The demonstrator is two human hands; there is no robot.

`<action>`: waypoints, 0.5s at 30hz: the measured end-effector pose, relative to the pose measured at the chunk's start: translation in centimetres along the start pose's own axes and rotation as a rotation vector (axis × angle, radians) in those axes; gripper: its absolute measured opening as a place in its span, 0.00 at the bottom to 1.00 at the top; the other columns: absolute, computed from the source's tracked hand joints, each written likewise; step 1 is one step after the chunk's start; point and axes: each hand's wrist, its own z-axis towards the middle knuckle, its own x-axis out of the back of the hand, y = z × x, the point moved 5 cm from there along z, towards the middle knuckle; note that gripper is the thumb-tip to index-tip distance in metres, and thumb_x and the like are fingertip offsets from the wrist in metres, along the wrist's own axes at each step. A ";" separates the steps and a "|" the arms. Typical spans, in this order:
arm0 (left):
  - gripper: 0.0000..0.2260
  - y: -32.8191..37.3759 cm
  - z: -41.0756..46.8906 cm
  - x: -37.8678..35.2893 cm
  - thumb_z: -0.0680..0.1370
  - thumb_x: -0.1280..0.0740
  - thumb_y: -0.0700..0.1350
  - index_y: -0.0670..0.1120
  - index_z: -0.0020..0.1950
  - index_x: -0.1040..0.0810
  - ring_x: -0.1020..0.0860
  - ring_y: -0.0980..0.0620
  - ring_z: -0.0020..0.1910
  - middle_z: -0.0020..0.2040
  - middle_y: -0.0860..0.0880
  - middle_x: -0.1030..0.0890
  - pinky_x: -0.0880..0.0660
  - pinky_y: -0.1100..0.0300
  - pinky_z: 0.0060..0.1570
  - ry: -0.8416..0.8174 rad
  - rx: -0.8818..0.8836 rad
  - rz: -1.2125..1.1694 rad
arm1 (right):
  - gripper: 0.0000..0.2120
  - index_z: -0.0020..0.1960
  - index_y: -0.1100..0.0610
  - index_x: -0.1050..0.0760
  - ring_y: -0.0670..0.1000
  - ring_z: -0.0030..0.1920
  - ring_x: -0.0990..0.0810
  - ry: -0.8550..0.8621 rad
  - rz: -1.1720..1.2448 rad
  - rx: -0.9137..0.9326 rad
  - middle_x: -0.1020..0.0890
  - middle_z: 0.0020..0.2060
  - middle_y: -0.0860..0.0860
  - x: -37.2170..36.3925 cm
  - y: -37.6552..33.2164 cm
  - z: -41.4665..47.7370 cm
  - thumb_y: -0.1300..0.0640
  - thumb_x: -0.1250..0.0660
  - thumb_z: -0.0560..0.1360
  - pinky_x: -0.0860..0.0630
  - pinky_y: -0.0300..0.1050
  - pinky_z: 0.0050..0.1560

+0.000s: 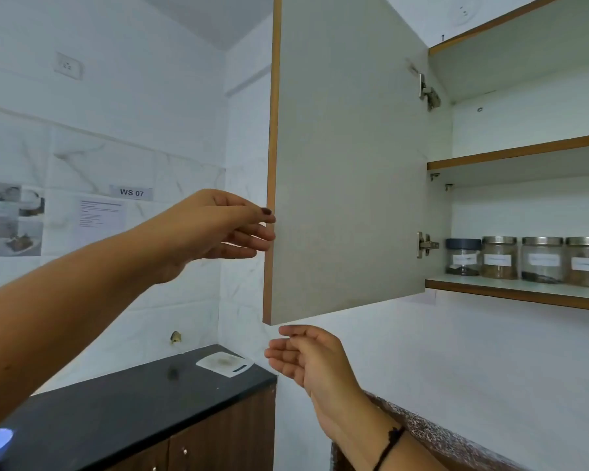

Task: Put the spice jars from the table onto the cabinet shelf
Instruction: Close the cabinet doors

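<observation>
Several glass spice jars stand in a row on the lowest cabinet shelf (pixel 510 292): a dark-lidded jar (pixel 463 257) at the left, then steel-lidded jars (pixel 500 258) with white labels. The cabinet door (pixel 347 158) hangs wide open. My left hand (pixel 218 229) reaches to the door's outer edge, with its fingertips at or just behind that edge. My right hand (pixel 306 355) hovers just below the door's bottom corner, fingers relaxed and holding nothing.
A black counter (pixel 123 399) on brown cupboards runs along the left wall, with a white scale (pixel 223 363) at its far end. A speckled granite counter (pixel 439 436) lies under my right forearm. The upper cabinet shelf (pixel 517 154) is bare.
</observation>
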 end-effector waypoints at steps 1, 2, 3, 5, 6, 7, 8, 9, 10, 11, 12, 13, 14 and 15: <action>0.09 -0.4 0.2 0.5 0.79 0.32 0.46 0.42 0.53 0.17 0.14 0.47 0.50 0.49 0.44 0.13 0.19 0.54 0.53 0.035 0.011 -0.015 | 0.12 0.55 0.61 0.21 0.56 0.46 0.13 0.012 0.072 -0.029 0.14 0.46 0.60 -0.1 0.4 0.4 0.68 0.43 0.81 0.17 0.49 0.53; 0.08 -0.9 0.5 0.9 0.79 0.31 0.45 0.42 0.53 0.17 0.14 0.47 0.49 0.49 0.43 0.13 0.18 0.54 0.53 0.069 0.021 -0.035 | 0.12 0.56 0.61 0.22 0.57 0.47 0.13 0.016 0.147 -0.049 0.14 0.47 0.60 -0.3 0.7 0.6 0.69 0.43 0.81 0.18 0.50 0.53; 0.08 -1.3 0.7 1.2 0.78 0.30 0.45 0.41 0.53 0.17 0.14 0.48 0.49 0.49 0.43 0.13 0.18 0.54 0.53 0.101 0.027 -0.053 | 0.12 0.57 0.60 0.24 0.58 0.48 0.14 0.012 0.232 -0.063 0.14 0.47 0.61 -0.5 0.8 0.8 0.69 0.43 0.81 0.18 0.50 0.54; 0.07 -2.2 1.3 1.3 0.78 0.30 0.44 0.42 0.53 0.18 0.16 0.48 0.52 0.53 0.43 0.15 0.19 0.53 0.56 0.156 0.026 -0.072 | 0.14 0.60 0.60 0.26 0.59 0.51 0.14 -0.025 0.416 -0.069 0.15 0.49 0.62 -0.9 0.7 1.1 0.71 0.43 0.81 0.19 0.51 0.55; 0.07 -2.6 1.5 1.1 0.79 0.31 0.44 0.43 0.54 0.18 0.18 0.49 0.55 0.55 0.45 0.16 0.21 0.52 0.60 0.173 0.025 -0.070 | 0.15 0.61 0.60 0.26 0.60 0.52 0.15 -0.048 0.491 -0.061 0.15 0.50 0.63 -0.9 0.5 1.1 0.71 0.44 0.81 0.19 0.52 0.55; 0.07 -3.0 1.8 0.8 0.80 0.32 0.44 0.44 0.56 0.19 0.20 0.49 0.59 0.58 0.47 0.17 0.24 0.51 0.64 0.174 0.030 -0.071 | 0.15 0.62 0.60 0.25 0.60 0.53 0.15 -0.067 0.545 -0.051 0.16 0.52 0.62 -0.9 0.2 1.1 0.71 0.44 0.81 0.19 0.52 0.55; 0.09 -3.2 2.1 0.4 0.81 0.33 0.45 0.45 0.59 0.19 0.22 0.50 0.62 0.60 0.48 0.18 0.26 0.50 0.67 0.155 0.040 -0.087 | 0.15 0.63 0.61 0.25 0.60 0.54 0.16 -0.081 0.582 -0.045 0.16 0.53 0.62 -0.7 0.0 1.2 0.71 0.43 0.81 0.19 0.53 0.56; 0.10 -3.5 2.3 -0.2 0.81 0.34 0.46 0.46 0.61 0.20 0.23 0.50 0.64 0.61 0.49 0.18 0.28 0.49 0.69 0.119 0.052 -0.117 | 0.15 0.63 0.61 0.25 0.60 0.55 0.16 -0.091 0.606 -0.047 0.16 0.54 0.61 -0.5 -0.2 1.1 0.70 0.43 0.81 0.20 0.53 0.58; 0.11 -3.7 2.4 -0.8 0.82 0.35 0.48 0.47 0.62 0.20 0.23 0.51 0.65 0.62 0.50 0.18 0.29 0.49 0.70 0.074 0.061 -0.148 | 0.15 0.63 0.62 0.25 0.61 0.55 0.16 -0.100 0.619 -0.054 0.16 0.54 0.61 -0.3 -0.3 1.1 0.70 0.42 0.80 0.20 0.54 0.59; 0.11 -3.8 2.6 -1.3 0.82 0.36 0.49 0.48 0.62 0.20 0.23 0.51 0.65 0.61 0.51 0.17 0.29 0.49 0.71 0.031 0.062 -0.169 | 0.14 0.63 0.62 0.25 0.61 0.56 0.16 -0.107 0.625 -0.062 0.16 0.54 0.61 -0.1 -0.4 1.0 0.70 0.41 0.80 0.21 0.55 0.60; 0.12 -3.8 2.7 -1.8 0.82 0.36 0.49 0.49 0.62 0.20 0.21 0.51 0.64 0.60 0.51 0.16 0.29 0.49 0.70 -0.001 0.056 -0.184 | 0.14 0.63 0.62 0.25 0.61 0.56 0.17 -0.115 0.626 -0.067 0.16 0.54 0.61 0.0 -0.5 0.9 0.70 0.41 0.80 0.22 0.56 0.62; 0.12 -3.8 2.8 -2.2 0.83 0.38 0.50 0.49 0.62 0.19 0.20 0.51 0.62 0.58 0.51 0.15 0.28 0.49 0.70 -0.020 0.043 -0.192 | 0.14 0.63 0.62 0.25 0.62 0.56 0.17 -0.120 0.622 -0.070 0.16 0.54 0.62 0.2 -0.5 0.8 0.70 0.40 0.80 0.23 0.57 0.63; 0.12 -3.8 2.9 -2.6 0.84 0.39 0.49 0.49 0.61 0.19 0.19 0.50 0.60 0.57 0.51 0.15 0.27 0.49 0.68 -0.028 0.024 -0.193 | 0.14 0.63 0.62 0.25 0.62 0.56 0.17 -0.125 0.617 -0.071 0.16 0.54 0.62 0.4 -0.6 0.6 0.70 0.40 0.80 0.23 0.57 0.63; 0.12 -3.6 2.8 -3.0 0.84 0.40 0.49 0.49 0.61 0.19 0.18 0.50 0.59 0.56 0.51 0.15 0.26 0.49 0.67 -0.022 -0.006 -0.175 | 0.14 0.63 0.63 0.25 0.62 0.56 0.17 -0.129 0.616 -0.070 0.16 0.55 0.62 0.6 -0.7 0.4 0.70 0.40 0.80 0.22 0.56 0.62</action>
